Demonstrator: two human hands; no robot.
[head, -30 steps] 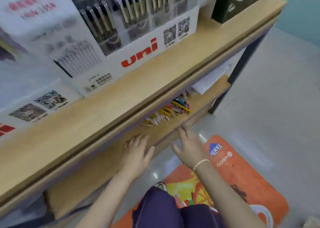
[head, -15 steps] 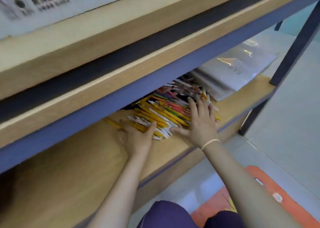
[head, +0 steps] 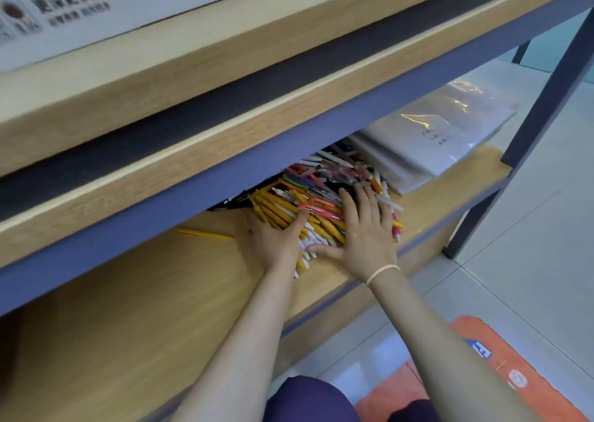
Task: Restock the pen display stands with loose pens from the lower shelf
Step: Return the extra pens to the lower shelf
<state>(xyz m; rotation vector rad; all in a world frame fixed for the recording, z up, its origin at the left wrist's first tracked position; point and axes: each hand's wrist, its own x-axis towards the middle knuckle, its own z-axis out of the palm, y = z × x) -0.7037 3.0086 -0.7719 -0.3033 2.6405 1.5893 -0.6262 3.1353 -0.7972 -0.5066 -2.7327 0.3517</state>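
A heap of loose pens (head: 321,196) lies on the lower shelf (head: 160,293), partly tucked under the blue front rail (head: 225,177) of the shelf above. Nearest the hands the pens are mostly yellow with white ends, packed side by side; behind them are orange, pink, green, purple and dark ones, more jumbled. The yellow pens run slanted, their long axes going from far-left to near-right, white ends toward the shelf's front edge; the ones at the back lie crosswise at mixed angles. The left hand (head: 273,240) rests flat against the near-left side of the heap, fingers straight and thumb laid up over the yellow pens. The right hand (head: 363,232) lies palm down on top of the heap, fingers spread and extended, thumb stretched toward the left hand, clasping nothing; a pale band (head: 382,272) circles its wrist. One single yellow pen (head: 205,233) lies apart, left of the left hand. Beyond the right hand, touching the heap's far side, sits a stack of clear plastic-wrapped packets (head: 434,135). An orange floor mat (head: 514,373) lies below the right forearm.
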